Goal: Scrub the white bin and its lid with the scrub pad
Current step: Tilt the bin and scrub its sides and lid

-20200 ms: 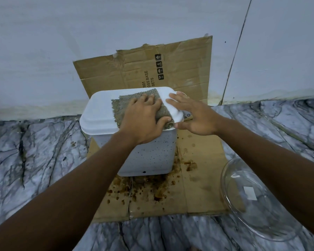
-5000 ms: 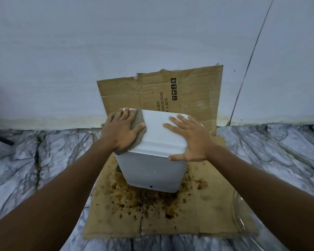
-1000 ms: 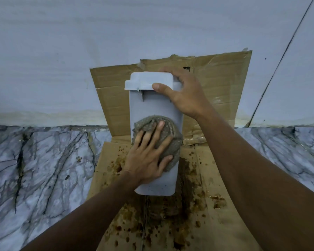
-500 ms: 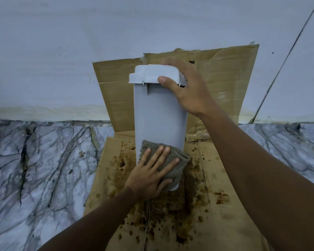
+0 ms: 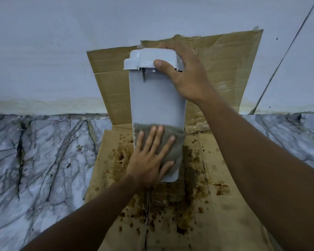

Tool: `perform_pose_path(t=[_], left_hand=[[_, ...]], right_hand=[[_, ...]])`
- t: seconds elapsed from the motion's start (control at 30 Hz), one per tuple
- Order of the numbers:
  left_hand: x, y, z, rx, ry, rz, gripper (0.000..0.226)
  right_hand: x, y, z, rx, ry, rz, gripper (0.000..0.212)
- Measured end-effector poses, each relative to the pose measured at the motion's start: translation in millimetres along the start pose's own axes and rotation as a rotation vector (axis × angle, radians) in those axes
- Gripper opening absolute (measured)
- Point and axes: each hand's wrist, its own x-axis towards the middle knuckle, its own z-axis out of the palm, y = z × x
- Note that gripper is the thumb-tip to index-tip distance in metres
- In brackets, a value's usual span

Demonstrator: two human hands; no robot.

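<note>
Your left hand (image 5: 149, 158) presses the scrub pad (image 5: 177, 142), fingers spread flat, on the lower end of the white bin (image 5: 158, 98), whose long axis rises from the cardboard (image 5: 225, 187) to the lid (image 5: 152, 57), gripped by your right hand (image 5: 187, 77).

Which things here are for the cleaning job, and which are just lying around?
For the job: white bin, lid, scrub pad, left hand pressing it, right hand gripping the lid.
Just there: stained cardboard, marble floor, wall.

One bin (image 5: 157, 98), lid (image 5: 149, 57), scrub pad (image 5: 177, 142) and cardboard sheet (image 5: 225, 205); two hands (image 5: 149, 160) (image 5: 187, 77).
</note>
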Motion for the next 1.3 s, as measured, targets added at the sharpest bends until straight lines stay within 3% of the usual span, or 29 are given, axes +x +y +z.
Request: perform_pose_path(t=[0.1,0.2,0.4,0.5,0.73,0.9,0.97,1.13,1.3], left_hand=[[-38.1,13.2,14.0,0.027,-0.06,0.155,0.076],[-29.8,9.6,9.9,0.024,-0.058,0.181,0.073],[50.6,-15.8,-24.8,-0.05,0.084,-0.16,0.075],[46.1,-6.6,-21.7,-0.063,0.088,-0.203,0.077],[-63.3,26.1,19.0,-0.006,-0.103,0.114,0.075],[-54.5,17.1,15.8,0.007,-0.113,0.195,0.069],[-35.8,8.3,6.7,-0.015,-0.096,0.15,0.071],[38.0,-17.4,-18.2,-0.083,0.087,-0.212,0.071],[32.7,-7.6,-13.0,-0.084,0.112,-0.225,0.073]], right_hand=[[0.5,1.1,0.4,0.012,-0.006,0.004,0.041],[1.8,0.8,-1.7,0.004,-0.003,0.013,0.041],[3.1,0.8,4.6,0.0,0.007,0.007,0.041],[2.1,0.7,4.4,-0.001,0.006,-0.001,0.042],[0.0,0.5,-0.1,-0.001,-0.008,-0.01,0.041],[3.0,1.4,-4.4,0.018,-0.014,0.025,0.041],[3.1,0.8,-2.6,0.018,-0.015,0.03,0.041],[3.2,-1.2,1.6,0.01,0.003,0.02,0.04],[0.1,0.1,2.1,0.009,-0.007,0.015,0.039]])
